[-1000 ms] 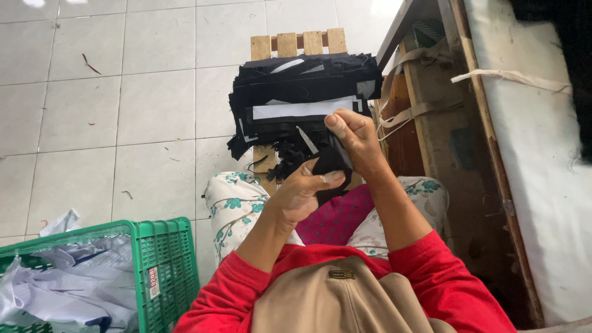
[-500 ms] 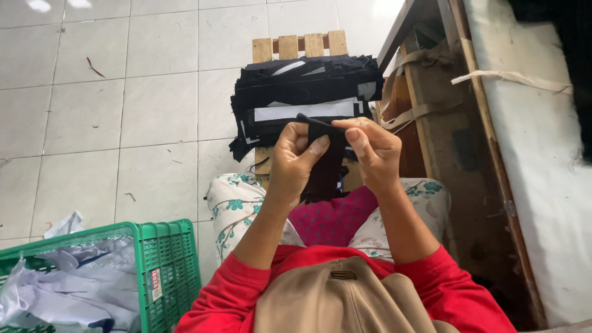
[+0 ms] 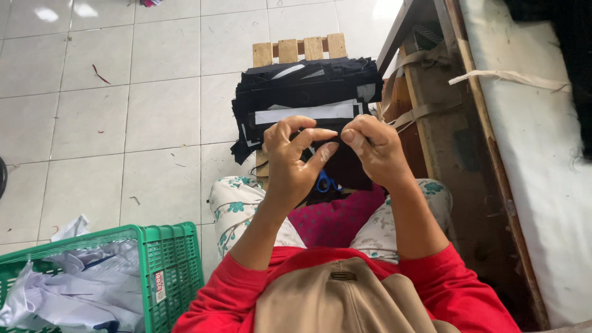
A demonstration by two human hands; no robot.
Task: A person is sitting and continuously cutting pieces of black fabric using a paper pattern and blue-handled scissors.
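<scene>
Two hands now meet over one small black cloth piece (image 3: 345, 166), held up in front of the chest and just above the lap. A second ago only the right hand (image 3: 376, 151) gripped it, turned on edge, while the left hand (image 3: 293, 160) sat lower beside it; half a second ago the left had risen to join. Now the left fingers (image 3: 317, 134) stand spread, thumb and forefinger tips nipping the top edge, and the right fingers (image 3: 357, 126) are curled shut on the same edge beside them, so the piece hangs flat between the two. That reads, as a judgement, as a change from carrying the piece to working at its upper edge. Behind the hands the stack of black cloth pieces (image 3: 308, 92) with a white strip (image 3: 305, 114) lies on the wooden stool (image 3: 296, 49). Blue scissor handles (image 3: 325, 183) peep out on the lap, under the left wrist. A green basket (image 3: 166, 259) of pale cloth stands on the tiled floor (image 3: 123, 92) at the left
</scene>
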